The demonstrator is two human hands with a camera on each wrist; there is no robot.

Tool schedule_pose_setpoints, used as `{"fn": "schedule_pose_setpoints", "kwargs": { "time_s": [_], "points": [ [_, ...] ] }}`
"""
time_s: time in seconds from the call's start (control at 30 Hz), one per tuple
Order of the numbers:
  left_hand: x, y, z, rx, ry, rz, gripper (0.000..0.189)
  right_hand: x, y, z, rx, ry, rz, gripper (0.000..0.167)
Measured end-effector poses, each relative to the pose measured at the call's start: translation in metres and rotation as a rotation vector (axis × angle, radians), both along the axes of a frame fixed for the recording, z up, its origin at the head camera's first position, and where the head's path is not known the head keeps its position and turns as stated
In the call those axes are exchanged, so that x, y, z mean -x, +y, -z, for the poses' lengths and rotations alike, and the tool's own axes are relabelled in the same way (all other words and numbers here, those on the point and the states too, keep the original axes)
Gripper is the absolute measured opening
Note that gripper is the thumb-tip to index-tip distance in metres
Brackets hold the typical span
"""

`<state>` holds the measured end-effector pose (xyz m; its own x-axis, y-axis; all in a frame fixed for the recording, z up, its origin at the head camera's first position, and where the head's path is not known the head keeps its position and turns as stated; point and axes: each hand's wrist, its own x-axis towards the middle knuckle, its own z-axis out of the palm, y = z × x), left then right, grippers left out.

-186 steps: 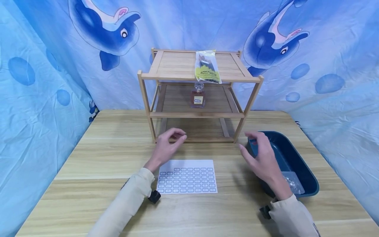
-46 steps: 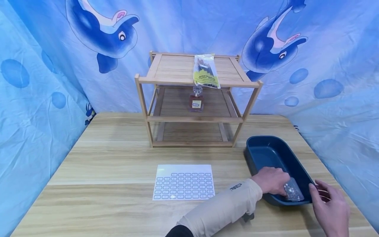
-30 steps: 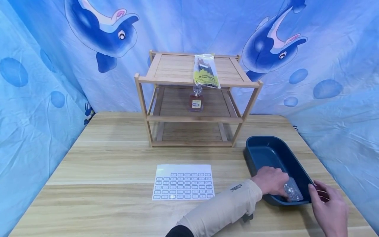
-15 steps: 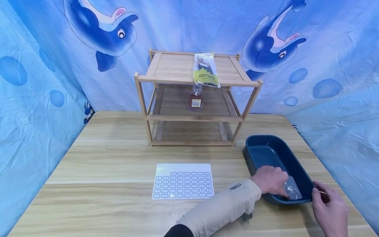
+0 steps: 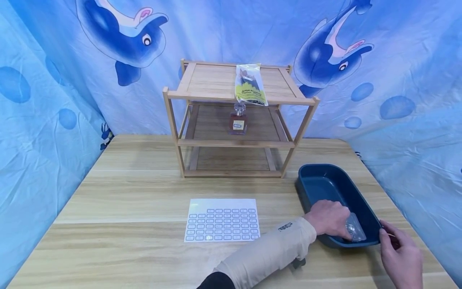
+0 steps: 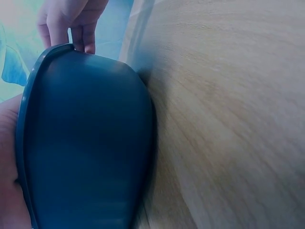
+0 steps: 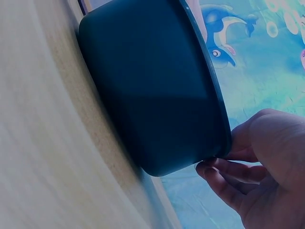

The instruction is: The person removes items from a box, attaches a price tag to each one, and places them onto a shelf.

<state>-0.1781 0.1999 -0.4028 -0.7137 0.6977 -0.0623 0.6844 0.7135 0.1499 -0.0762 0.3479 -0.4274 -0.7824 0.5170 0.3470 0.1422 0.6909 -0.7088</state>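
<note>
A dark blue-green oblong bin [image 5: 325, 185] stands on the right of the table. My left hand [image 5: 327, 218] reaches over its near left rim, fingers curled down at the left edge of a clear plastic packet [image 5: 355, 229] inside. It seems to pinch that edge; its fingertips are mostly hidden in the head view. What the packet contains is too small to tell. At the bin's near right corner, my right hand [image 5: 401, 255] pinches the rim between thumb and fingers; the right wrist view shows this hand [image 7: 267, 167] at the corner too.
A three-tier wooden rack [image 5: 236, 143] stands at the back of the table. On its top lies a yellow-and-clear packet [image 5: 250, 85]; a perfume bottle [image 5: 238, 120] is on the middle shelf. A white sheet with printed boxes [image 5: 222, 220] lies in front.
Since the oldest frame, my left hand has crossed from above the sheet into the bin, and my right hand has moved to the bin's near right corner. Over the last second both hands barely move.
</note>
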Motion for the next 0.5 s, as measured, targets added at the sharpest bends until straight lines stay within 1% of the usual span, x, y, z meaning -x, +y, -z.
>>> {"fn": "schedule_pose_setpoints", "kwargs": {
  "time_s": [0.1,0.27,0.33,0.5],
  "points": [
    [-0.0009,-0.0020,-0.0002,-0.019,0.030,0.000,0.037,-0.0002,-0.0003,-0.0001,0.007,-0.013,0.007,0.029],
    [-0.0009,-0.0065,-0.0016,-0.064,0.119,0.029,0.041,-0.0008,-0.0011,-0.0004,0.018,-0.005,0.004,0.029],
    [-0.0001,-0.0067,-0.0027,-0.070,0.127,0.033,0.043,-0.0009,-0.0010,-0.0005,0.015,-0.002,0.001,0.029],
    [0.0021,-0.0070,-0.0075,-0.097,0.107,0.020,0.053,-0.0010,-0.0008,-0.0012,0.010,-0.004,0.000,0.029]
  ]
}}
